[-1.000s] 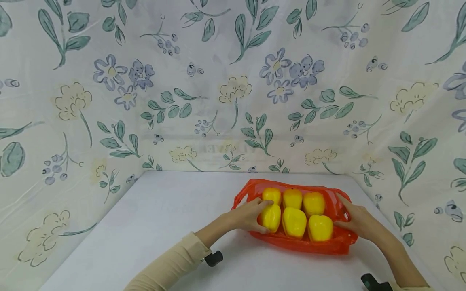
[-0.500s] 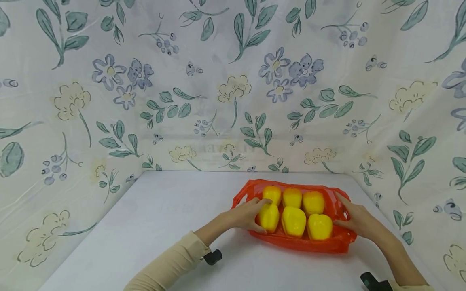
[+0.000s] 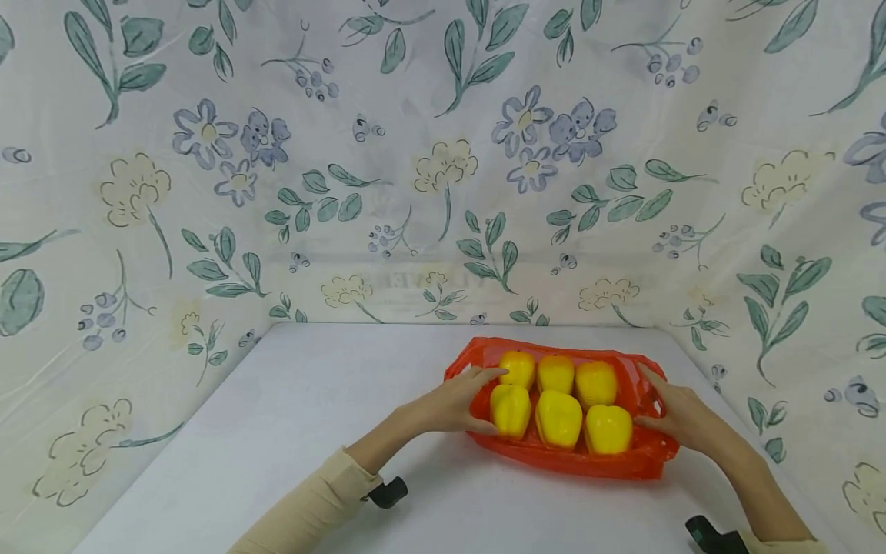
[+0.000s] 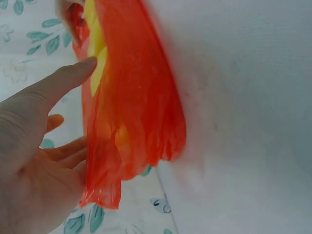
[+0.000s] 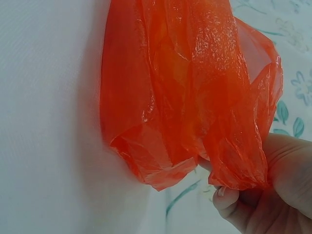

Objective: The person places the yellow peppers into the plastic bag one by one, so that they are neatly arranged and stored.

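In the head view an opened red plastic bag (image 3: 588, 463) lies on the white table. Several yellow bell peppers (image 3: 559, 419) sit on it in two rows, three in front. My left hand (image 3: 448, 402) is at the bag's left end, thumb and index finger spread, beside the front-left pepper (image 3: 511, 412) and not gripping it. The left wrist view has its straight fingers partly behind the red film (image 4: 141, 97). At the right end, my right hand (image 3: 681, 414) holds the bag; its curled fingers (image 5: 226, 200) grip a gathered corner in the right wrist view.
A white table (image 3: 332, 377) reaches back to a floral curtain (image 3: 388, 192), which also rises on both sides. Each forearm wears a dark wrist camera, the left one (image 3: 388, 492) on a beige sleeve (image 3: 311, 500).
My left hand has let go of the front-left pepper and drawn back slightly left. That pepper had shifted a little left before its release. My right hand stays on the bag.
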Demonstrator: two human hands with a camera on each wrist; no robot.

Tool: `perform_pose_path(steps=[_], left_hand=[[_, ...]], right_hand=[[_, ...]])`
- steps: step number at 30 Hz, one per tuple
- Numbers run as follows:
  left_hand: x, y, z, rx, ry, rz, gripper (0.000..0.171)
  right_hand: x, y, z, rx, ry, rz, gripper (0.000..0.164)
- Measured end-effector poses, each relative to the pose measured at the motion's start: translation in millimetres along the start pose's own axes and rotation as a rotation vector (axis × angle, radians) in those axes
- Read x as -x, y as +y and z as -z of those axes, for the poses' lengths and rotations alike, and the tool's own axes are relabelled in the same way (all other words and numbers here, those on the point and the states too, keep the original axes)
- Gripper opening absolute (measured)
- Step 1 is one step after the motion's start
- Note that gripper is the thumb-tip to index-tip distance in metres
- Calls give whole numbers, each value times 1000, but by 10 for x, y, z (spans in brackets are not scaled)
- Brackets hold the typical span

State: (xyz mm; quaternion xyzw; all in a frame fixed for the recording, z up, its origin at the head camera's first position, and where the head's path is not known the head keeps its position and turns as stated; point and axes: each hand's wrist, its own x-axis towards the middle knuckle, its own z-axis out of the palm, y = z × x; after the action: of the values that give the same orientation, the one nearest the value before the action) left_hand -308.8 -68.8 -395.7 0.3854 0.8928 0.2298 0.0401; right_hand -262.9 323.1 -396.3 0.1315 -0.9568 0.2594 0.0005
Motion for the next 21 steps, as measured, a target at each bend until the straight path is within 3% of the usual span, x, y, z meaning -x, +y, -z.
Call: perform_pose_path(steps=[6, 9, 15, 21], left_hand=[[181, -69, 196, 59, 141, -65, 81], [279, -141, 308, 63, 203, -66, 84], [458, -347, 487, -20, 269, 30, 83], [588, -598, 626, -142, 272, 128, 80]], right_hand=[[18, -26, 42, 21, 7, 9, 97], [28, -32, 71, 45, 23, 32, 95], [87, -36, 138, 72, 37, 69, 87], [120, -68, 325, 111, 28, 26, 86]])
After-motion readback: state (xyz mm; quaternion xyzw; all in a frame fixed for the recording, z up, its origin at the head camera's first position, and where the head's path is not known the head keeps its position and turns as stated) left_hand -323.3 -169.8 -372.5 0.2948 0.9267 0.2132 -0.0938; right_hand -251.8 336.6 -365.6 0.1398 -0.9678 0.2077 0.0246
